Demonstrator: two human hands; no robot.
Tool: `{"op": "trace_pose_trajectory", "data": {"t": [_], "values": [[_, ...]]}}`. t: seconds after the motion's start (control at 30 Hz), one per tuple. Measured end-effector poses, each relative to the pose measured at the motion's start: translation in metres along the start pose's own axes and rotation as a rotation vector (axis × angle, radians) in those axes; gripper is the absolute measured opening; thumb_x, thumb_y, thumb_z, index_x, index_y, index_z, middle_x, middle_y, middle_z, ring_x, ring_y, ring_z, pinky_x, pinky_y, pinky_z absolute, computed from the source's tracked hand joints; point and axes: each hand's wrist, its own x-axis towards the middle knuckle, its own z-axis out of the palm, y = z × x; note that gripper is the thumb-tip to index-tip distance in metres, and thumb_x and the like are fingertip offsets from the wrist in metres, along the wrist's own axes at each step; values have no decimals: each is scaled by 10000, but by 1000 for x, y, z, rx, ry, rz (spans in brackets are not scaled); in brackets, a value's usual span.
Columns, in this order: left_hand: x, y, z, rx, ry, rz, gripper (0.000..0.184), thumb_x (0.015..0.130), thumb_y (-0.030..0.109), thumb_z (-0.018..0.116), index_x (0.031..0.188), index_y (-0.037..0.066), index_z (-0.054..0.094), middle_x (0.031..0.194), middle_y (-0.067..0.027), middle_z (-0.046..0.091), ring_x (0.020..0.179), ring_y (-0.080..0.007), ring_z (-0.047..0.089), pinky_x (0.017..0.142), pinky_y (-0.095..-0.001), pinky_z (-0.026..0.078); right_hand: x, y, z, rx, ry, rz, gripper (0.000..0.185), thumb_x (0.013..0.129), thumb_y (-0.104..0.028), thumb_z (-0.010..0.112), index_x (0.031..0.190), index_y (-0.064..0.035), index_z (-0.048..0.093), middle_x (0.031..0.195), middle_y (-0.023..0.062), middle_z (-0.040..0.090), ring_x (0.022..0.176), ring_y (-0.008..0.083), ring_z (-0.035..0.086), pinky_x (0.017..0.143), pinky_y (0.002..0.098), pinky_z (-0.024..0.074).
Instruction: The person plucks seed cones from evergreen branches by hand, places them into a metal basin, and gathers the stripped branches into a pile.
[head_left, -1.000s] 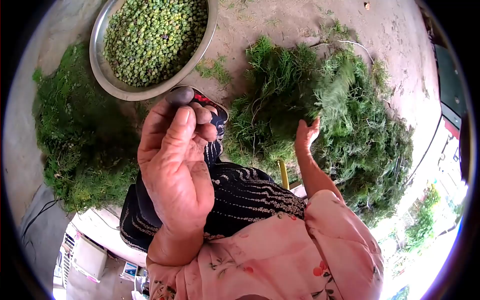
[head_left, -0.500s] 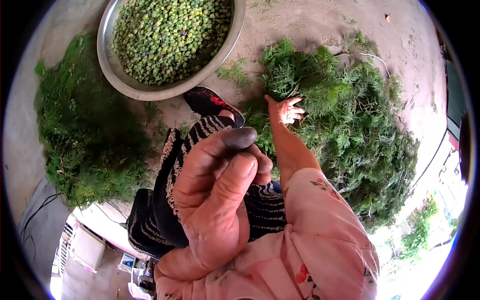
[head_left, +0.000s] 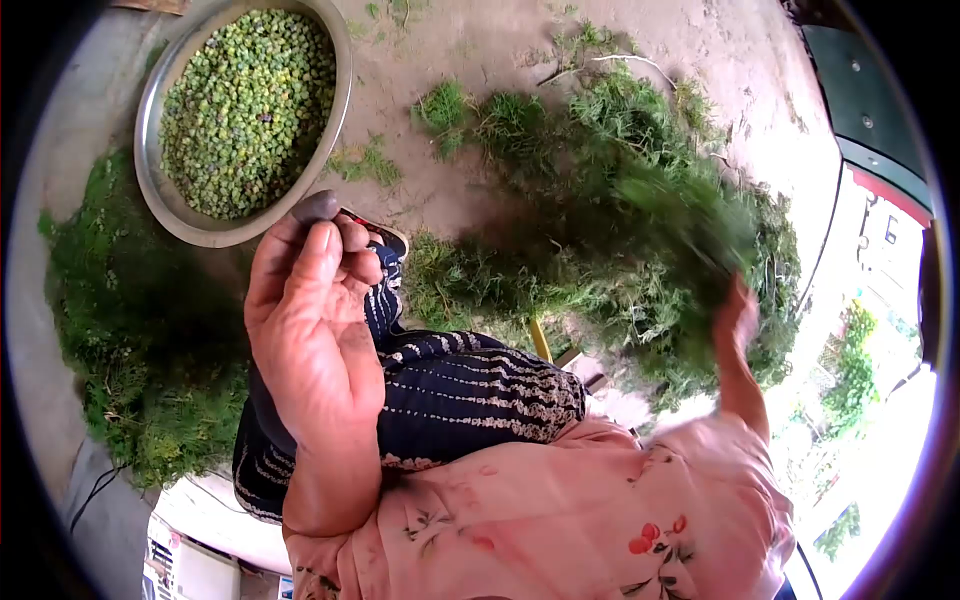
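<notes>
My left hand (head_left: pixel 315 340) is raised in front of my lap, its thumb pressed to curled fingers. One fingertip is dark; whatever the pinch may hold is hidden. Out to the right, my right hand (head_left: pixel 737 315) is smeared by motion and grips a leafy green branch (head_left: pixel 690 215), also blurred. Beneath the branch spreads a heap of scale-leaved evergreen branches (head_left: pixel 640 320). A round metal basin (head_left: pixel 147 140) beyond my left hand holds many small green cones (head_left: pixel 245 115).
A second heap of green foliage (head_left: pixel 120 310) lies at the left. Loose sprigs (head_left: pixel 365 163) are scattered on the bare ground. A yellow strip (head_left: pixel 540 340) shows by my knee, and a dark green panel (head_left: pixel 868 105) stands at the far right.
My right hand has swung from the near edge of the heap to its right side, with a branch now in it. The view has shifted; my left hand appears farther left, still curled.
</notes>
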Motion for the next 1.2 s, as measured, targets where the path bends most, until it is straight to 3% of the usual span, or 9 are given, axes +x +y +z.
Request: {"op": "trace_pose_trajectory", "data": {"t": [0.17,0.23,0.3,0.5,0.73,0.83,0.9,1.07,1.2], "values": [[2,-5,2,-25,41,20,161,835,38,525,985,-15,552,832,-76,588,730,-134,552,642,-237,447,-44,158,-14,-586,-289,724,284,882,-282,381,1116,-154,479,1022,99,528,899,281,559,708,472,441],[0,-6,5,-32,-35,36,157,837,37,520,982,-12,552,825,-78,587,714,-131,546,640,-236,447,-48,188,42,-270,-144,872,334,835,-288,467,1130,-131,458,1086,110,493,948,317,537,716,508,435],[-1,-8,12,-21,-7,12,164,841,42,513,991,-14,547,828,-80,584,705,-128,540,639,-234,447,-22,116,76,-186,-75,646,448,686,-343,653,1077,-183,505,1032,88,522,956,287,537,704,451,465],[1,-9,21,30,98,35,237,843,79,523,1062,-7,500,873,-78,578,723,-108,526,606,-216,423,97,-213,69,763,14,-231,727,667,-205,686,1287,-69,333,1308,177,336,1222,330,287,990,370,281],[3,-10,27,124,100,-11,267,846,107,516,1082,-14,484,847,-102,564,701,-123,498,616,-243,407,113,-426,22,553,-154,-544,884,627,-300,733,1336,-229,210,1402,150,116,1259,366,192,850,537,394],[6,-11,32,125,63,-51,266,844,97,512,1080,-23,482,821,-109,564,689,-130,502,618,-243,408,97,-444,65,457,-16,-530,535,641,-202,699,1117,-149,461,1293,137,273,1185,362,293,797,494,438],[5,-13,33,124,52,-71,264,842,90,510,1077,-28,482,816,-115,564,683,-133,505,619,-243,408,98,-418,93,610,-32,-658,153,716,-59,526,864,-99,518,954,93,470,958,320,463,718,444,454],[8,-18,37,163,69,-104,273,841,95,508,1075,-40,472,803,-117,556,659,-134,502,586,-237,420,102,-299,31,744,96,-221,229,732,-41,489,960,-62,496,955,138,474,807,302,542,626,365,509],[6,-21,41,262,36,-73,323,845,147,501,1110,-27,441,763,-62,491,658,-114,450,590,-239,378,177,-222,91,603,54,-265,601,766,-139,534,1309,-108,280,1351,245,215,1084,385,449,760,421,464]]}}
